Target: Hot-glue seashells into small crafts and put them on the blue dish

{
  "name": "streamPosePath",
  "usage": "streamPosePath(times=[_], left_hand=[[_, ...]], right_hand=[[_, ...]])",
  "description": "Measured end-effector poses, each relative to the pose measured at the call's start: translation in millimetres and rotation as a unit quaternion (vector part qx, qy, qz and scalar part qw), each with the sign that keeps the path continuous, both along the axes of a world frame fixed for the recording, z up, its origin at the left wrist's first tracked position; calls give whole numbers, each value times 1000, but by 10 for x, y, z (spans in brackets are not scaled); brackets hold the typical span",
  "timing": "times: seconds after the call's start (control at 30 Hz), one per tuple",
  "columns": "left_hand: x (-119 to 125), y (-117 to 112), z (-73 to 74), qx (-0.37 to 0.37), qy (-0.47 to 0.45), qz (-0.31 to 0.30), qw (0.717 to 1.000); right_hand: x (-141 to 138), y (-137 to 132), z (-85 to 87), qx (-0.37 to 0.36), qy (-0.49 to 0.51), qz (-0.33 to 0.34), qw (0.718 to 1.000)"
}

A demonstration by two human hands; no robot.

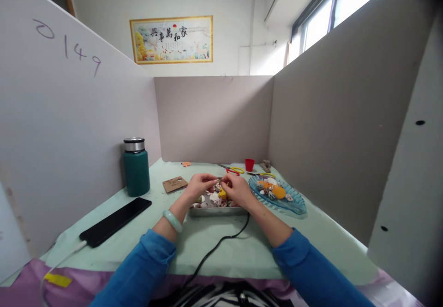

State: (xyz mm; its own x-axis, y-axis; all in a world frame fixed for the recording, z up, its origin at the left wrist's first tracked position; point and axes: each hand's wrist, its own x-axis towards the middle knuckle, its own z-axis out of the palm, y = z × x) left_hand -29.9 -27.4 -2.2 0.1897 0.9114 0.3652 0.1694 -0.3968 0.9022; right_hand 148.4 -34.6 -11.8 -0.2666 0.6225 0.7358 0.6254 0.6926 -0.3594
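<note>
Over a shallow metal tray (218, 212) my two hands meet, fingertips almost touching. My left hand (200, 185), with a pale green bangle on its wrist, is closed in a pinch. My right hand (238, 190) is pinched as well, just to its right. What sits between the fingers is too small to make out. Beneath them the tray holds a mix of small whitish and brownish pieces that look like shells (214, 197), along with a yellow piece (222, 193). My hands hide part of the tray's contents.
A blue shell-shaped dish (298, 205) with orange and white pieces lies right. Behind are scissors (237, 169), a red cup (249, 164) and a brown card (175, 184). Left stand a green bottle (136, 173) and a phone (116, 222). A black cable (221, 240) runs in front; partitions enclose the table.
</note>
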Motion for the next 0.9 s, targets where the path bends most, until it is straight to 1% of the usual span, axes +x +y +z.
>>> streamPosePath(times=[0.2,0.47,0.73,0.9], left_hand=[[13,9,-20,22,14,8,1000],[3,0,-23,49,68,36,996],[9,-48,8,80,103,58,990],[-6,-44,6,119,129,57,983]], right_hand=[[-3,13,-21,-2,-1,-5,1000],[-5,38,-42,-7,-2,-21,1000],[-7,26,-29,-14,-15,-18,1000],[-9,17,-21,-16,-20,-15,1000]])
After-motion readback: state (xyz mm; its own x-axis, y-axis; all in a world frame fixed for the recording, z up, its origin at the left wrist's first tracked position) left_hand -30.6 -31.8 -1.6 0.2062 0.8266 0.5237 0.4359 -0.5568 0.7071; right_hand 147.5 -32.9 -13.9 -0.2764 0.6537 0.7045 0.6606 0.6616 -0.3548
